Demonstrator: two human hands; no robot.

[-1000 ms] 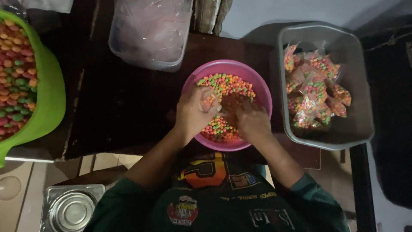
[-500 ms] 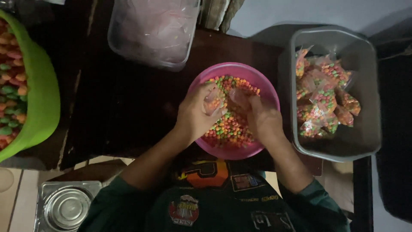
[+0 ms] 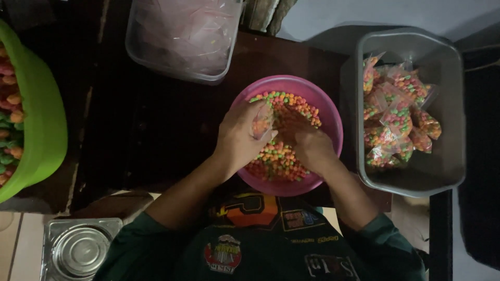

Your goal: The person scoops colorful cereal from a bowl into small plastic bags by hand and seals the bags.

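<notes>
A dark wooden table (image 3: 156,130) is seen from above in dim light. A pale grey floor (image 3: 375,15) is shown beyond its far edge, and light tiles (image 3: 21,244) are seen at the lower left. A black mat (image 3: 479,156) is laid at the right.

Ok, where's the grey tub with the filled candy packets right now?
In the head view, the grey tub sits at the right edge of the dark table, just right of the pink bowl.

Dark green long-sleeved shirt (image 3: 156,250), sleeves pushed up, with colourful printed patches (image 3: 224,255) across the front.
</notes>
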